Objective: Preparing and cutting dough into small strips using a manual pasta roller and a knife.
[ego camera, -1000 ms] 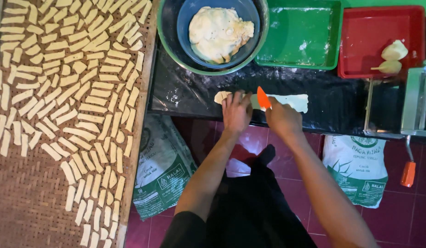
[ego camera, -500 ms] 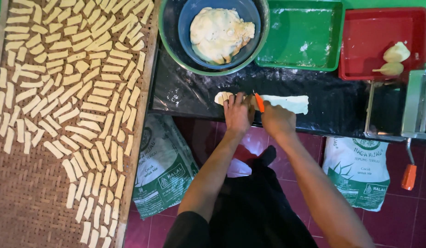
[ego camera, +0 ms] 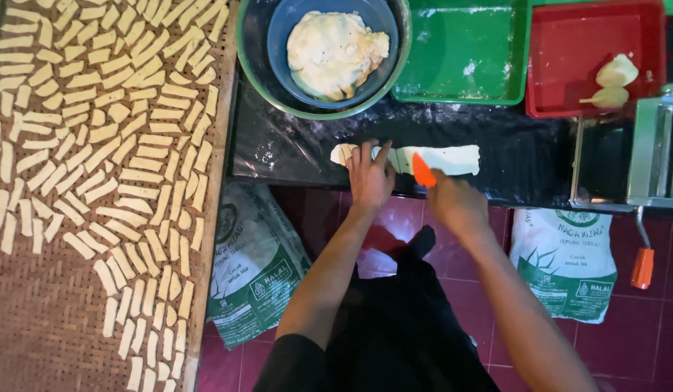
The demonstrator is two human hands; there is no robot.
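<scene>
Dough strip (ego camera: 445,160) lies flat on the black worktop (ego camera: 293,145), left hand (ego camera: 370,178) spread open pinning it steady while right hand (ego camera: 456,203) grips an orange cutter (ego camera: 422,171) across it.

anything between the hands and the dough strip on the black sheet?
Nothing visible. The left hand lies flat on the dough strip, fingers over its left part. The right hand holds an orange cutter whose blade meets the strip just right of the left hand. The black sheet around the strip is bare apart from flour.
</scene>
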